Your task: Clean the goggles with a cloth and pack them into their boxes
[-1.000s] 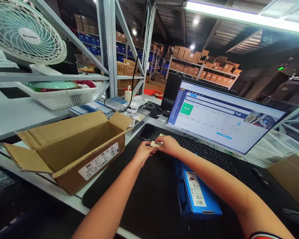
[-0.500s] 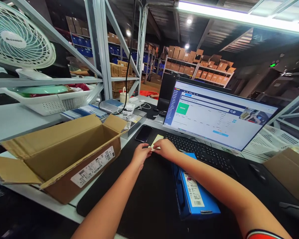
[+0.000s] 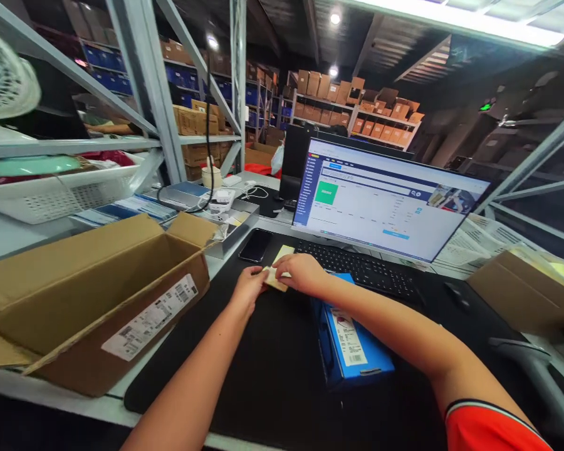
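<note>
Pale yellow card sits pinched at twelve o'clock, your left hand and right hand closed narrow on it. Blue box lies at one o'clock, its barcode label too small to read. Open carton sits at ten o'clock, flaps spread back to expose its inside; black smartphone and keyboard lie beyond your hands.

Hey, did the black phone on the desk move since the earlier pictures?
No. The phone sits in the same spot beside the keyboard, with the same gap between them; only the camera view shifted.
</note>
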`<state>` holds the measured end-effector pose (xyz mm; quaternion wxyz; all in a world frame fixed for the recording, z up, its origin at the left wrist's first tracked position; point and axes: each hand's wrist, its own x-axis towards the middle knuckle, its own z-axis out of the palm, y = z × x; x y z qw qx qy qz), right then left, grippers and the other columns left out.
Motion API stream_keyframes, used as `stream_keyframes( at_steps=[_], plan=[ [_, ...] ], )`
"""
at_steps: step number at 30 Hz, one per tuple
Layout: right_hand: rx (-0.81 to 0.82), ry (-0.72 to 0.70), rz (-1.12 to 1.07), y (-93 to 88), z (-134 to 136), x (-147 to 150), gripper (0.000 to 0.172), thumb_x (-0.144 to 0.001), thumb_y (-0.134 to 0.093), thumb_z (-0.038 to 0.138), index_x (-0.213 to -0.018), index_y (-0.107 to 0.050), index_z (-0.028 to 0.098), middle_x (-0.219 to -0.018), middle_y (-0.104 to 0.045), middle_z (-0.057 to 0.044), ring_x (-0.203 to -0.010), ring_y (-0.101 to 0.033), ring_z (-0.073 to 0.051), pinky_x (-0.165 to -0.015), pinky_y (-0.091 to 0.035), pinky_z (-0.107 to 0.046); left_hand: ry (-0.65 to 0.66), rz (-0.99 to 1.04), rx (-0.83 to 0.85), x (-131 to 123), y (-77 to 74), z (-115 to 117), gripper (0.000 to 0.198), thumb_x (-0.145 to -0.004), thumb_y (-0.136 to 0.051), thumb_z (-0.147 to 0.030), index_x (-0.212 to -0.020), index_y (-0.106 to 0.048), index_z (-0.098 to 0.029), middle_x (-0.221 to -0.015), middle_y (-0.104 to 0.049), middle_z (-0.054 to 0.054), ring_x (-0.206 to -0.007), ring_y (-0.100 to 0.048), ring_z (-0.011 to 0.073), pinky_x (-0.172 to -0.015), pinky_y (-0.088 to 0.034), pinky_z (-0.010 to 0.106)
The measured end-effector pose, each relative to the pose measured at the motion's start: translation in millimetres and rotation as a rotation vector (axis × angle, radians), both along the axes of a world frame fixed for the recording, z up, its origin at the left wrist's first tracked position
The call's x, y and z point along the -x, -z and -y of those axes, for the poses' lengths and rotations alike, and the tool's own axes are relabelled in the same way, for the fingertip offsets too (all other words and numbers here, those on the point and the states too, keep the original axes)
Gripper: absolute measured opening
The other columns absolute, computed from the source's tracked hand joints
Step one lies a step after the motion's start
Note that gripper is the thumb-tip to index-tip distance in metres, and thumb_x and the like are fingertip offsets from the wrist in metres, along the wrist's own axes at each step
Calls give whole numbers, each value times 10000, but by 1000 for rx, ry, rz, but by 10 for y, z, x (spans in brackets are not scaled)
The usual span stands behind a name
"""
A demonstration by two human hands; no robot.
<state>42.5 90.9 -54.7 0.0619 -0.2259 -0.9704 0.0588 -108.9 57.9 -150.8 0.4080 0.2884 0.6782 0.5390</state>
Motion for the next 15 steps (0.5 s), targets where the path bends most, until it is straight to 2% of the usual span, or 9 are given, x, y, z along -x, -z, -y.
stream_keyframes(
  at_steps=[2, 4, 6, 7, 9, 11, 15],
  plan=[
    [44, -1, -20, -158, 71, -208, 128, -899, -652, 140, -951, -753, 198, -1158, -732, -43, -1076, -668, -170, -943, -468, -247, -73, -153, -39, 11, 12, 8, 335, -911, -657, -290, -1200, -567, -146, -1155, -612, 94, -1049, -618, 245, -911, -532, 458],
    [95, -2, -38, -336, 183, -482, 114, -903, -653, 137, -957, -739, 188, -1095, -737, -31, -977, -684, -137, -864, -487, -210, -147, -309, -102, 25, 3, 28, 423, -857, -688, -262, -1232, -528, -151, -1265, -540, 135, -1276, -475, 319, -1075, -392, 542],
    [152, -20, -23, -498, 321, -780, 98, -905, -651, 127, -943, -729, 172, -994, -738, -20, -898, -680, -127, -800, -486, -199, -190, -433, -170, 26, -17, 56, 468, -823, -691, -252, -1241, -502, -159, -1331, -471, 159, -1401, -312, 339, -1164, -250, 554],
    [173, -29, 20, -561, 390, -921, 99, -911, -644, 125, -932, -729, 171, -946, -735, -15, -873, -675, -130, -787, -479, -205, -197, -477, -201, 19, -27, 71, 465, -817, -686, -253, -1234, -498, -165, -1334, -457, 160, -1413, -287, 331, -1180, -224, 539],
    [173, -9, 161, -641, 510, -1161, 107, -917, -643, 133, -909, -740, 177, -916, -732, -17, -859, -667, -146, -764, -463, -226, -193, -534, -249, -8, -37, 94, 442, -805, -682, -254, -1202, -505, -175, -1295, -466, 146, -1378, -339, 313, -1177, -250, 505],
    [137, 39, 329, -655, 589, -1323, 115, -905, -658, 138, -881, -757, 192, -976, -735, -26, -875, -669, -162, -726, -446, -241, -181, -559, -278, -40, -33, 111, 426, -786, -685, -250, -1171, -517, -182, -1233, -483, 126, -1304, -426, 299, -1148, -316, 481],
    [81, 43, 515, -578, 630, -1431, 150, -861, -678, 104, -839, -780, 212, -1070, -736, -13, -887, -683, -169, -678, -421, -251, -178, -563, -286, -60, -4, 128, 437, -770, -688, -267, -1168, -525, -188, -1192, -478, 110, -1165, -536, 271, -1090, -408, 456]
  ],
)
